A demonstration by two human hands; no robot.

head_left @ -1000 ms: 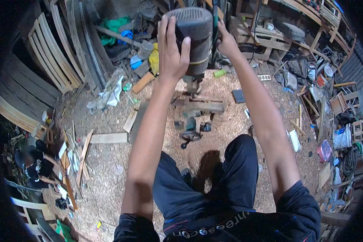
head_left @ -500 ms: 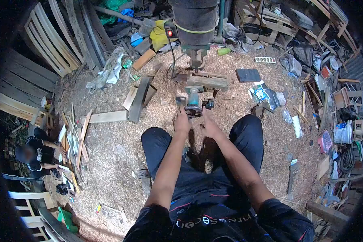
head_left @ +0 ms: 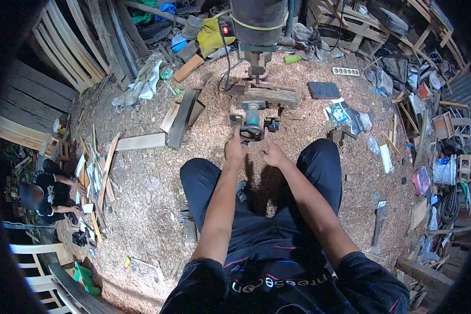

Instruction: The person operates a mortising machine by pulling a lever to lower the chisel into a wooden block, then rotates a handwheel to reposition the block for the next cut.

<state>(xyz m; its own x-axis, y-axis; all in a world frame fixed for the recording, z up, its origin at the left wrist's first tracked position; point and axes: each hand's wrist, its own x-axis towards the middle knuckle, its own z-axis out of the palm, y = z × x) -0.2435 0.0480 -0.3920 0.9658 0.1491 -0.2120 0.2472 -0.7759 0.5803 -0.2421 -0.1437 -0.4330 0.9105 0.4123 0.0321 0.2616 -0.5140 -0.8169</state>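
Observation:
A dark handwheel (head_left: pixel 251 133) on a green machine vise (head_left: pixel 253 116) is between my two hands. My left hand (head_left: pixel 236 150) is closed on the wheel's left rim, its index finger pointing forward along it. On the other side, my right hand (head_left: pixel 275 155) has its thumb and index finger apart, the index fingertip right at the right rim. A rough wooden block (head_left: pixel 272 95) lies across the vise's far end, under the bit (head_left: pixel 257 78) of a large upright drilling machine (head_left: pixel 259 26).
Wood shavings cover the ground. Boards (head_left: pixel 180 118) lie at the left front. A dark slab (head_left: pixel 323 90) and a power strip (head_left: pixel 345 71) are to the right. A red-lit switch (head_left: pixel 225 30) hangs by the machine. Another person (head_left: pixel 47 193) sits far left beside wood strips.
The view has shifted slightly, so the wheel and vise appear higher. Both hands stay at the wheel; my right hand's fingers have shifted along its side. The other person's hands have moved.

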